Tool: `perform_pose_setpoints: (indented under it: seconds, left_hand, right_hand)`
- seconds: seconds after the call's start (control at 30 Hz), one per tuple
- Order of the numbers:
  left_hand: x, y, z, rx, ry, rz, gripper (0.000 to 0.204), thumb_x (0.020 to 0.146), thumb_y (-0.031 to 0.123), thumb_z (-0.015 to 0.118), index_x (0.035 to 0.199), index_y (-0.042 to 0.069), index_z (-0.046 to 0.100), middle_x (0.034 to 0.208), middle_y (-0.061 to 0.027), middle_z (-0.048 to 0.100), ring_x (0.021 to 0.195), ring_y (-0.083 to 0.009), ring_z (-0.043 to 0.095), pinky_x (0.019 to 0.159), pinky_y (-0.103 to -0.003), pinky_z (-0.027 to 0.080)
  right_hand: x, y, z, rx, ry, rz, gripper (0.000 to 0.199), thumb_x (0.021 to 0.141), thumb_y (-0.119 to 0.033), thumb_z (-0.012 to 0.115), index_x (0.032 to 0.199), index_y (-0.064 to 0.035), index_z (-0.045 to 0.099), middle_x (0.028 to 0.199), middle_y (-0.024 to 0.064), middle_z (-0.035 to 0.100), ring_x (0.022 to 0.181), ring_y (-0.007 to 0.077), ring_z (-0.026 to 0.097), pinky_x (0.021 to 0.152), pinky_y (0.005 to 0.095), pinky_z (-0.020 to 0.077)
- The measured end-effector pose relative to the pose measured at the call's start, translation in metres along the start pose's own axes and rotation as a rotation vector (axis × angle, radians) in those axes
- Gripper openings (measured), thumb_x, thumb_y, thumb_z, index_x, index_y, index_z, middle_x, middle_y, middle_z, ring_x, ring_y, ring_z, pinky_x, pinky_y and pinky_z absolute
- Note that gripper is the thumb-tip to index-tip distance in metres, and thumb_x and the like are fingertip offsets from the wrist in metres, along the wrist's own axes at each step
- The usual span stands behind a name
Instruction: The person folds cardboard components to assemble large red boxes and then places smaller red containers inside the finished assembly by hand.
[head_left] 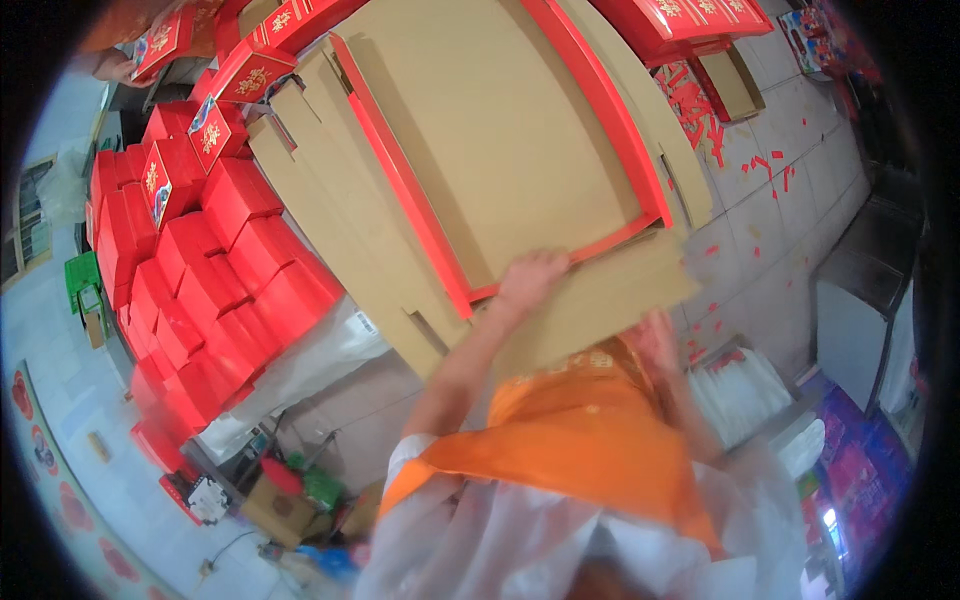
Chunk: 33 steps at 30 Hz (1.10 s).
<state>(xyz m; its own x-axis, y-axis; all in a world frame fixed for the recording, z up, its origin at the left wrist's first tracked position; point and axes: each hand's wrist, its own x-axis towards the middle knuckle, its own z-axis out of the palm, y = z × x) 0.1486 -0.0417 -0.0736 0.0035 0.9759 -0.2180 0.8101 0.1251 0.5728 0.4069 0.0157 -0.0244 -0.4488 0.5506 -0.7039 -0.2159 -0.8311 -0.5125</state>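
Red boxes (215,275) are being noted in stacks at the left, with whitish plastic sheeting (315,370) being observed along their lower right side. A green container (84,275) is being recorded farther left, and a brown carton (278,510) is being listed below the stacks. Red scraps (686,100) are being found scattered over the tiled floor (810,215) at the right, beside an open, shallow box (735,82); a purple printed surface (865,455) is being logged at lower right, details blurred

Left hand (533,283) on red-walled cardboard tray (510,130), right hand (657,345) by flap (610,300) — red boxes (190,250) piled left
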Motion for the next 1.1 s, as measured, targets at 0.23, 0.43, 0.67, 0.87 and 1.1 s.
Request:
perform_pose_setpoints:
  seconds: [0.23, 0.43, 0.67, 0.87, 1.1]
  left_hand:
    - [0.033, -0.020, -0.041, -0.332, -0.440, 0.032, 0.037, 0.091, 0.028, 0.041, 0.126, 0.014, 0.041, 0.118, -0.0161, 0.048, 0.111, -0.0311, 0.046, 0.092, -0.041, 0.039]
    - [0.068, -0.054, -0.045, -0.725, -0.867, 0.170, 0.046, 0.090, 0.030, 0.045, 0.131, 0.010, 0.039, 0.131, -0.0154, 0.042, 0.119, -0.0291, 0.041, 0.099, -0.038, 0.034]
    - [0.051, -0.065, -0.096, -0.740, -0.530, -0.296, 0.048, 0.087, 0.027, 0.050, 0.127, 0.003, 0.043, 0.130, -0.0170, 0.045, 0.116, -0.0307, 0.046, 0.096, -0.039, 0.037]
    - [-0.025, 0.019, -0.041, 0.048, 0.351, -0.429, 0.041, 0.081, 0.013, 0.052, 0.120, 0.001, 0.048, 0.125, -0.0205, 0.046, 0.118, -0.0317, 0.042, 0.098, -0.043, 0.035]
    - [-0.032, 0.008, 0.013, 0.267, 0.413, -0.448, 0.038, 0.073, 0.006, 0.050, 0.111, 0.005, 0.052, 0.111, -0.0112, 0.055, 0.106, -0.0272, 0.051, 0.084, -0.042, 0.043]
  right_hand:
    - [0.067, -0.062, 0.044, -1.955, -0.410, -1.134, 0.049, 0.074, -0.015, 0.061, 0.121, -0.0141, 0.050, 0.123, 0.0052, 0.046, 0.116, 0.0239, 0.042, 0.104, 0.0484, 0.0274]
    - [0.106, -0.069, 0.052, -2.142, -0.578, -1.400, 0.060, 0.071, -0.008, 0.053, 0.129, -0.0201, 0.045, 0.129, -0.0062, 0.044, 0.118, 0.0164, 0.041, 0.108, 0.0475, 0.0224]
    - [0.145, -0.077, 0.063, -2.209, -0.715, -1.324, 0.059, 0.073, -0.014, 0.053, 0.130, -0.0211, 0.042, 0.135, -0.0089, 0.040, 0.121, 0.0105, 0.040, 0.106, 0.0450, 0.0231]
    - [0.146, -0.066, 0.056, -2.223, -0.654, -1.200, 0.055, 0.073, -0.013, 0.051, 0.128, -0.0207, 0.044, 0.130, -0.0055, 0.045, 0.119, 0.0119, 0.041, 0.105, 0.0466, 0.0222]
    - [0.152, -0.061, 0.063, -2.196, -0.667, -1.165, 0.044, 0.076, -0.014, 0.051, 0.119, -0.0148, 0.050, 0.116, 0.0021, 0.053, 0.110, 0.0173, 0.047, 0.098, 0.0439, 0.0293]
